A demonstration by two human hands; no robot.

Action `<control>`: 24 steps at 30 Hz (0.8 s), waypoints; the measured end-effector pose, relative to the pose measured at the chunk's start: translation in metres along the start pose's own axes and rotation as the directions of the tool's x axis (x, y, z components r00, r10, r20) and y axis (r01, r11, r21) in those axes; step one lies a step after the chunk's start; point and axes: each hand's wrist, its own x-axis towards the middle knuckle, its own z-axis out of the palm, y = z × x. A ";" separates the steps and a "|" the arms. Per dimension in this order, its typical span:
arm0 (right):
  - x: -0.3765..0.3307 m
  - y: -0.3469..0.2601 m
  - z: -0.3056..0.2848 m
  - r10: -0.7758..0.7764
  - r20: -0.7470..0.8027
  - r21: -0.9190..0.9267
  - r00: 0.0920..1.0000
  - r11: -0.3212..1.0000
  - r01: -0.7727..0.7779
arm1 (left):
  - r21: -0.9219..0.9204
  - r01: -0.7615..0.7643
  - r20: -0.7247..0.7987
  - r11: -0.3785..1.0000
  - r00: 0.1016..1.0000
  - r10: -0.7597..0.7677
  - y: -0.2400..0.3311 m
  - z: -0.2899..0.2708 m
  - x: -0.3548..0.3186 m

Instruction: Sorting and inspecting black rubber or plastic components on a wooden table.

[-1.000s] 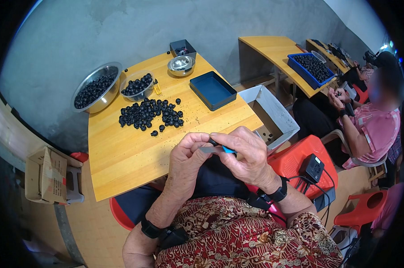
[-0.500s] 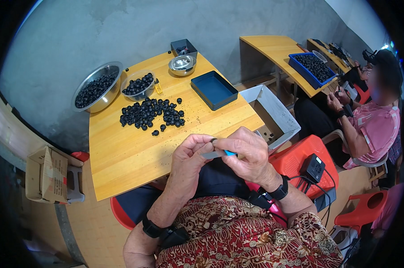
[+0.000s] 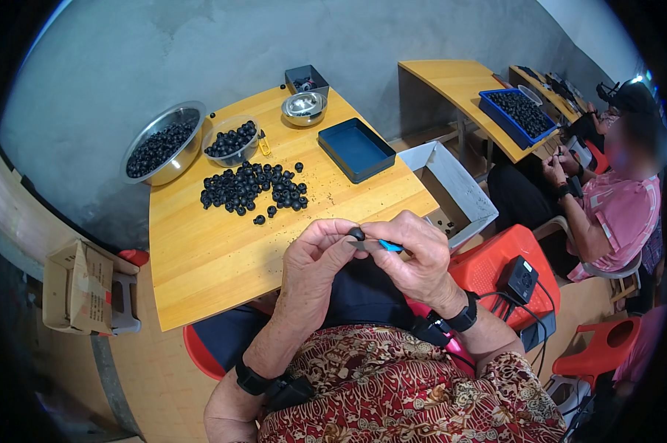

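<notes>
Over the near edge of the table, my left hand (image 3: 313,260) pinches a small black round part (image 3: 356,233) between thumb and fingertips. My right hand (image 3: 420,255) is closed on a small trimming knife (image 3: 389,246) with a blue handle. Its flat grey blade lies just under the part, close to the left thumb; whether the edge touches the part I cannot tell. Beyond my hands, a loose pile of like black parts (image 3: 237,189), ball-shaped with short necks, is spread on the wooden table (image 3: 201,269).
Behind the pile are a steel bowl (image 3: 191,153) and a clear tub (image 3: 234,157) of black parts, plus a yellow cutter (image 3: 264,143). A small steel bowl (image 3: 304,108), grey box (image 3: 308,77) and dark blue tray (image 3: 356,150) stand farther right. A person (image 3: 606,207) sits right of a white bin (image 3: 462,193).
The round part has turned up into view between my fingertips. The knife blade has swung and now shows less of its flat side. My hands stay in nearly the same place.
</notes>
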 end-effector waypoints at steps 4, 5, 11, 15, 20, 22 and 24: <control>0.001 -0.004 -0.002 0.049 0.028 0.038 0.998 0.998 -0.050 | 0.034 0.002 0.012 0.999 1.000 -0.002 -0.002 -0.002 -0.001; 0.001 -0.005 -0.002 0.038 0.027 0.030 0.999 0.999 -0.039 | 0.053 -0.009 0.023 0.999 1.000 0.008 -0.002 -0.002 -0.002; 0.000 -0.003 -0.001 -0.054 0.003 -0.042 0.999 0.998 0.054 | 0.068 0.008 0.040 0.998 0.999 -0.011 -0.001 -0.001 0.000; -0.002 -0.002 -0.001 -0.133 0.009 -0.113 0.991 0.985 0.133 | 0.020 0.029 -0.005 0.999 1.000 -0.029 -0.003 0.000 0.000; -0.004 -0.002 -0.002 -0.162 0.032 -0.145 0.986 0.976 0.165 | -0.014 0.055 0.007 0.998 0.998 -0.055 0.002 0.003 -0.002; -0.004 -0.001 -0.002 -0.175 0.022 -0.133 0.984 0.975 0.177 | 0.007 0.035 0.011 0.999 0.999 -0.035 -0.001 0.000 0.000; -0.002 -0.001 -0.001 -0.138 0.030 -0.116 0.990 0.983 0.141 | 0.028 0.015 0.016 1.000 1.000 -0.015 -0.003 -0.001 0.001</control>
